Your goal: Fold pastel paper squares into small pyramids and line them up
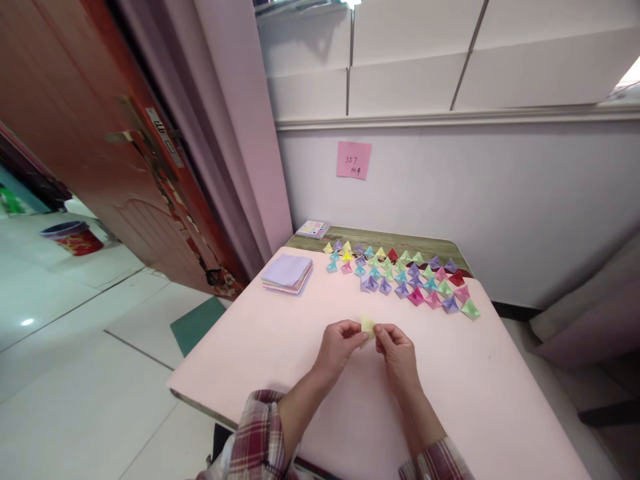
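Observation:
My left hand [340,343] and my right hand [397,350] meet over the pink table cover [480,393], and both pinch a small pale yellow folded paper [368,325] between fingertips. Beyond them, rows of several small folded paper shapes [403,273] in many colours lie on the cover. A stack of square coloured paper sheets [288,273] with a lilac sheet on top sits at the far left of the table.
A small pad of paper [313,229] lies at the table's far left corner on bare wood. A pink sticky note [353,160] hangs on the white wall. A brown door [85,147] stands open on the left, with a curtain [225,133] beside it.

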### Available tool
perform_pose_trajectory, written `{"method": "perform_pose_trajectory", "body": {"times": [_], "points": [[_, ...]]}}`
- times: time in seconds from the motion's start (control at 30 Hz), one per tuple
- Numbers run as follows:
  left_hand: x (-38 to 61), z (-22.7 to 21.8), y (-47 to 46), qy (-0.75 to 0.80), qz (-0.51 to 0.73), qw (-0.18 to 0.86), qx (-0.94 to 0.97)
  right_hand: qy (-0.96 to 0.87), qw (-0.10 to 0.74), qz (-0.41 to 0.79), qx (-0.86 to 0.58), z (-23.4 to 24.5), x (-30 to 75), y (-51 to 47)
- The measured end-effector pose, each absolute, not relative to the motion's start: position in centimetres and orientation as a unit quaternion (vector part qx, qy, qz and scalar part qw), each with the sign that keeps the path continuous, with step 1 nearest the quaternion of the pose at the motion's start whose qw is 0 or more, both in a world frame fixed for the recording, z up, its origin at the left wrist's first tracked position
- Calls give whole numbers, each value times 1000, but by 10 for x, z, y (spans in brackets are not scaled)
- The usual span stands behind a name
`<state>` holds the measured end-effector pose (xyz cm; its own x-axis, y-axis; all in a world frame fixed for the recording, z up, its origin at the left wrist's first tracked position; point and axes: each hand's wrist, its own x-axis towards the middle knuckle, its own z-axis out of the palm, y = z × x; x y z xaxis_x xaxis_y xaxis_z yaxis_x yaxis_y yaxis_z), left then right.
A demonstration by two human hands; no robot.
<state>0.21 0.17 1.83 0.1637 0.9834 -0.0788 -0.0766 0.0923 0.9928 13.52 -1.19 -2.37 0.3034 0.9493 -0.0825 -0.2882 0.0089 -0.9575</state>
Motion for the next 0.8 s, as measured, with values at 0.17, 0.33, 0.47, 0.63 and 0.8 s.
{"method": "perform_pose_trajectory", "body": {"times": [0.17,0.33,0.47,0.63,0.8], "points": [[2,12,2,484,432,613,452,-355,625,458,-523,-21,134,-14],[-3,14,5,424,398,722,375,-351,618,513,-481,-15,133,-17],[-13,20,7,389,332,789,341,-309,589,624,-410,-10,133,-18],[-21,24,9,367,286,803,373,-298,519,697,-394,-5,133,-19],[-25,26,9,365,277,804,380,-298,517,701,-390,-8,137,-19]]}}
